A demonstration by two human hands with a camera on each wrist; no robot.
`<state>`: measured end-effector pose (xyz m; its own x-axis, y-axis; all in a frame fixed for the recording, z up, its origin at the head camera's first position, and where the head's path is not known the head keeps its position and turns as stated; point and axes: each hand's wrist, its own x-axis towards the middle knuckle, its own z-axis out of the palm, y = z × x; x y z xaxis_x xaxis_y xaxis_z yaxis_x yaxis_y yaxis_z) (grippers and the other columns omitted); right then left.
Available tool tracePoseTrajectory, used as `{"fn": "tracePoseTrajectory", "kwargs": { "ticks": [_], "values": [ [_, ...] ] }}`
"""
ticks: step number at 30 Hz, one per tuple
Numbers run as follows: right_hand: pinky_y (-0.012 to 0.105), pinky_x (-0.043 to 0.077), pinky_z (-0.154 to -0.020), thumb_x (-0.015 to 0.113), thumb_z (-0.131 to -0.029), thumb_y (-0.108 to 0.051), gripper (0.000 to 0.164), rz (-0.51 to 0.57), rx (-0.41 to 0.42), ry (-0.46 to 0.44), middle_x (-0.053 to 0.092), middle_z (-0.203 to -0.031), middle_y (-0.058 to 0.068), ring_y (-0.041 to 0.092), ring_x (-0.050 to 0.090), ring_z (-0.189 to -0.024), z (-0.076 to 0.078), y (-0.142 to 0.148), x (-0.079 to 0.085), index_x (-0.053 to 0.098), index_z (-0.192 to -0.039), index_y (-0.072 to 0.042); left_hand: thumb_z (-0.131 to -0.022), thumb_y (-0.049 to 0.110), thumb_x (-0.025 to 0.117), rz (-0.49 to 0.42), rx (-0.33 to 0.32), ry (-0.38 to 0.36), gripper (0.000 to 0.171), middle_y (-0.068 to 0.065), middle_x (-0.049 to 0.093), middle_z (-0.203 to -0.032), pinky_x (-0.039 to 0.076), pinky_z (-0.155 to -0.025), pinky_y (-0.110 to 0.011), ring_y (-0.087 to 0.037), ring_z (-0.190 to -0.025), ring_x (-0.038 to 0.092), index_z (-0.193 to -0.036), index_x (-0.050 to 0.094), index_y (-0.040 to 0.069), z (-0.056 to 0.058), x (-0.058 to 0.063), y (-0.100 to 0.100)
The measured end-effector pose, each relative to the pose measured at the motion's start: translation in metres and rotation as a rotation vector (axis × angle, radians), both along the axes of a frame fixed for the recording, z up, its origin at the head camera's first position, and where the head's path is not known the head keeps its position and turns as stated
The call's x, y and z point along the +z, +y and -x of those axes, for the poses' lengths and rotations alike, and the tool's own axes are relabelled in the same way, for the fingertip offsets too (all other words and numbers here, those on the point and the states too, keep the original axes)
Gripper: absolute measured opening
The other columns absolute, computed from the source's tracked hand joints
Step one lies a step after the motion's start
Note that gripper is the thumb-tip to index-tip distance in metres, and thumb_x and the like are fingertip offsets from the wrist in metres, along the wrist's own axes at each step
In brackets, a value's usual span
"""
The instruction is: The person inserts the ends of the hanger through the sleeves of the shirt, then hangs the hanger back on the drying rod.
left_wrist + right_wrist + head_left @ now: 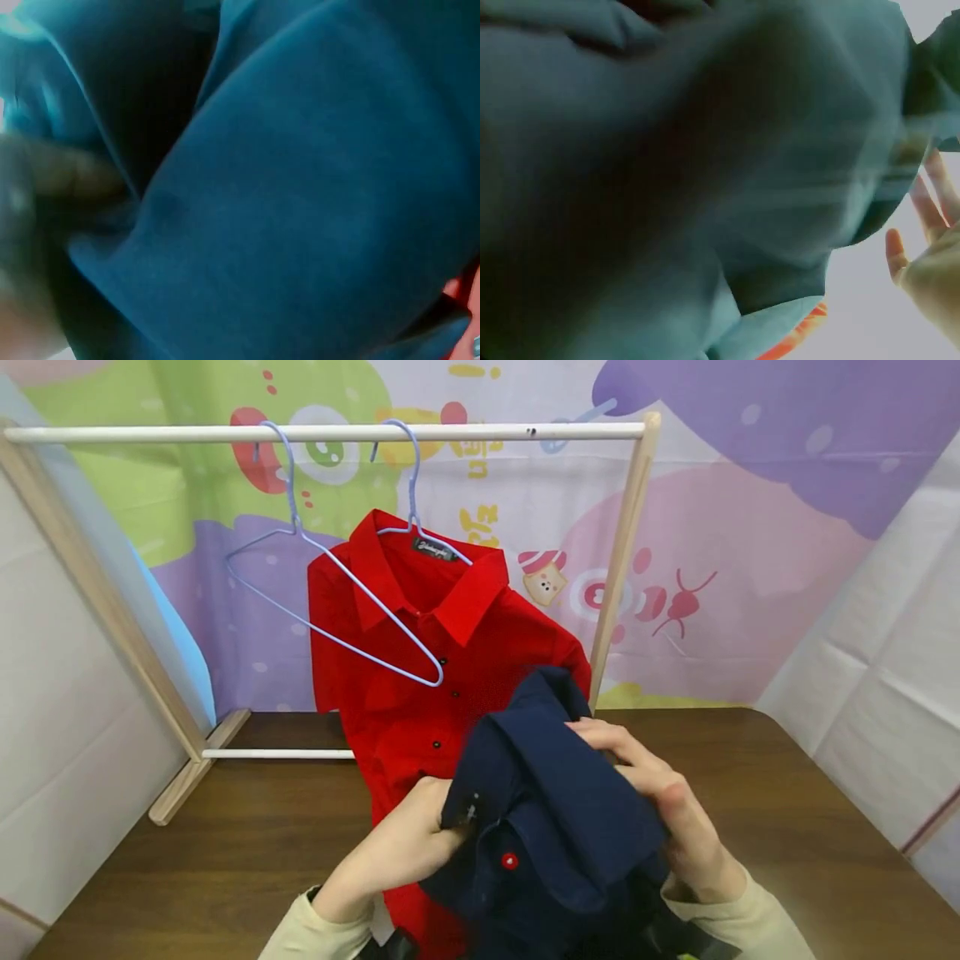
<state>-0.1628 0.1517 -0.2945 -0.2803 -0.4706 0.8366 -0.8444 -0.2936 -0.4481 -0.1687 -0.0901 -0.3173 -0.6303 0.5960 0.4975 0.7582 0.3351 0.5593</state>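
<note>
A navy blue shirt [577, 802] with a red button is bunched up in front of me, its collar upward. My left hand [408, 843] grips its edge at the left, with the fingertips hidden in the cloth. On the right side my right hand [667, 793] touches the collar with extended fingers. In the right wrist view, the fingers of that hand [934, 247] look straight and spread beside the dark cloth [780, 195]. Navy cloth [300, 195] fills most of the left wrist view, where the left hand [37, 225] is blurred.
Behind the navy shirt, a red shirt [405, 693] hangs on a light blue hanger [414, 477]. A bare light blue hanger [292, 485] hangs to its left. Both hook over the white rail [480, 435] of a wooden-ended rack standing on a brown table [750, 793].
</note>
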Motion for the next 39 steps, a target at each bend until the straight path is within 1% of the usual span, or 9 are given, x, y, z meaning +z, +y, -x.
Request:
{"fn": "tracePoseTrajectory", "kwargs": {
  "ticks": [3,9,16,20,23,27,32,36,39],
  "values": [
    [0.035,0.021,-0.107,0.051,-0.091,-0.027,0.044,-0.108,-0.032,0.021,0.035,-0.136,0.022,0.035,0.029,-0.129,-0.001,0.001,0.010,0.047,-0.123,0.004,-0.073,-0.008,0.052,0.060,-0.097,-0.012,0.025,0.011,0.046,-0.060,0.041,-0.059,-0.014,0.001,-0.062,0.042,-0.063,0.052,0.015,-0.001,0.004,-0.004],
    [0.028,0.035,-0.098,0.076,-0.069,-0.039,0.100,-0.544,-0.206,-0.121,0.042,-0.136,-0.003,0.017,0.043,-0.119,-0.005,-0.004,0.022,0.016,-0.144,-0.012,-0.078,-0.002,0.056,0.192,-0.125,-0.074,0.021,0.014,0.044,-0.060,0.041,-0.060,-0.013,0.002,-0.060,0.046,-0.071,0.055,0.018,-0.006,0.011,-0.002],
    [0.020,0.045,-0.066,0.065,-0.077,-0.051,0.045,-0.791,-0.540,0.076,0.060,-0.080,-0.019,-0.001,0.053,-0.072,-0.002,-0.001,0.013,0.060,-0.110,-0.022,-0.074,-0.003,0.060,0.076,0.090,-0.078,0.033,0.017,0.060,-0.078,0.046,-0.067,-0.021,-0.001,-0.070,0.054,-0.090,0.064,0.025,-0.007,0.017,-0.009],
    [0.018,0.040,-0.054,0.057,-0.085,-0.046,0.029,-0.619,-0.704,0.225,0.048,-0.058,-0.014,0.000,0.048,-0.056,0.002,0.002,0.007,0.062,-0.076,-0.019,-0.078,0.001,0.064,-0.056,0.201,-0.072,0.027,0.016,0.061,-0.087,0.045,-0.070,-0.022,-0.003,-0.077,0.055,-0.092,0.065,0.025,-0.005,0.016,-0.008],
    [0.022,0.041,-0.057,0.051,-0.088,-0.047,0.037,-0.432,-0.812,0.258,0.053,-0.061,-0.009,0.007,0.051,-0.062,0.002,0.003,0.007,0.064,-0.076,-0.014,-0.082,0.010,0.066,-0.138,0.244,-0.093,0.017,0.014,0.059,-0.091,0.046,-0.071,-0.024,-0.005,-0.081,0.055,-0.092,0.064,0.023,-0.004,0.016,-0.009],
    [0.024,0.042,-0.060,0.065,-0.083,-0.027,0.025,-0.179,-0.925,0.202,0.060,-0.070,0.005,0.017,0.055,-0.064,-0.002,0.003,0.011,0.064,-0.082,-0.002,-0.086,0.024,0.062,-0.155,0.148,-0.175,0.011,0.010,0.056,-0.094,0.046,-0.077,-0.026,-0.008,-0.086,0.055,-0.097,0.060,0.023,0.000,0.014,-0.012],
    [0.018,0.042,-0.055,0.071,-0.066,0.006,0.012,0.107,-1.022,0.071,0.065,-0.066,0.007,0.006,0.057,-0.057,-0.010,0.000,0.021,0.066,-0.076,0.004,-0.079,0.058,0.056,-0.053,-0.143,-0.161,0.060,0.006,0.049,-0.119,0.041,-0.092,-0.030,-0.012,-0.107,0.048,-0.127,0.045,0.022,0.005,0.008,-0.012],
    [0.018,0.045,-0.066,0.065,-0.072,0.011,0.007,0.352,-0.972,-0.017,0.066,-0.075,-0.006,0.002,0.058,-0.068,-0.015,-0.009,0.032,0.066,-0.079,0.010,-0.065,0.057,0.072,0.045,-0.088,-0.177,0.096,0.015,0.031,-0.138,0.035,-0.101,-0.033,-0.007,-0.122,0.036,-0.141,0.019,0.033,-0.001,0.002,0.006],
    [0.023,0.047,-0.072,0.062,-0.074,0.012,0.011,0.489,-0.919,-0.026,0.067,-0.082,-0.008,0.008,0.060,-0.075,-0.018,-0.016,0.039,0.064,-0.084,0.015,-0.069,0.041,0.076,0.071,-0.018,-0.192,0.092,0.017,0.031,-0.137,0.034,-0.102,-0.033,-0.004,-0.121,0.036,-0.140,0.017,0.033,-0.005,-0.006,0.021]
  ]
}}
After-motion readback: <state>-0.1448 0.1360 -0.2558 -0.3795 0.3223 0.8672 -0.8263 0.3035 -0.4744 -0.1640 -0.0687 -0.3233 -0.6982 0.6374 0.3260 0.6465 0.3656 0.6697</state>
